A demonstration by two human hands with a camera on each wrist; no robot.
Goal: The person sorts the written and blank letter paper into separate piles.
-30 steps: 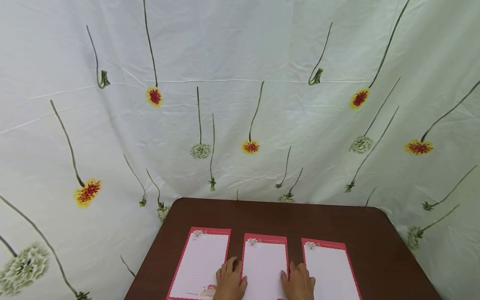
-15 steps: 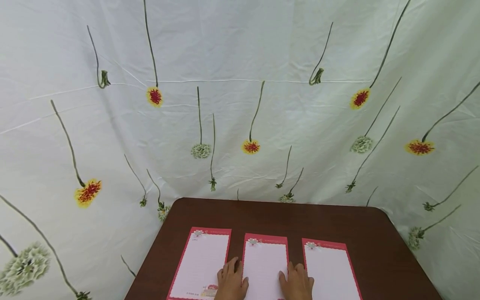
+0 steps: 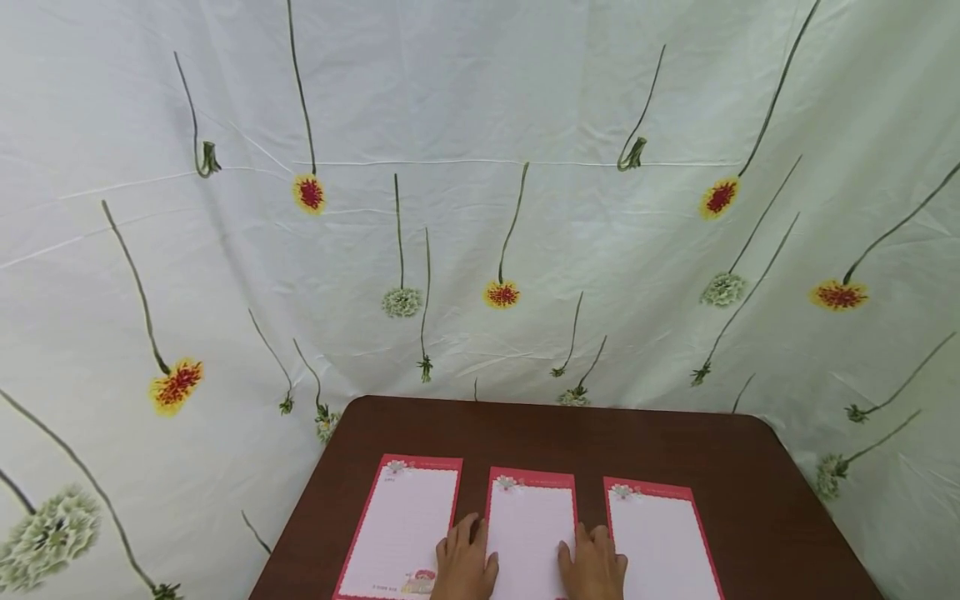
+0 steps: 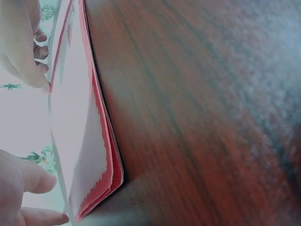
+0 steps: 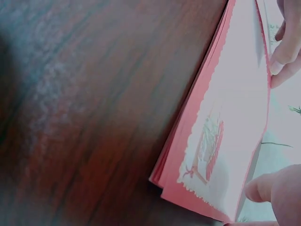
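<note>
The middle notepad lies on the desk between the left hand and the right hand, both with thumb spread from fingers at its edges, so a harder push from either would likely skew it or fan its sheets.

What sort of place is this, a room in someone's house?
I can't tell whether it's a house; it looks like an indoor desk corner, perhaps screened off. A white flower-printed cloth hangs behind a dark wood-grained table, which holds three red-bordered papers.
</note>
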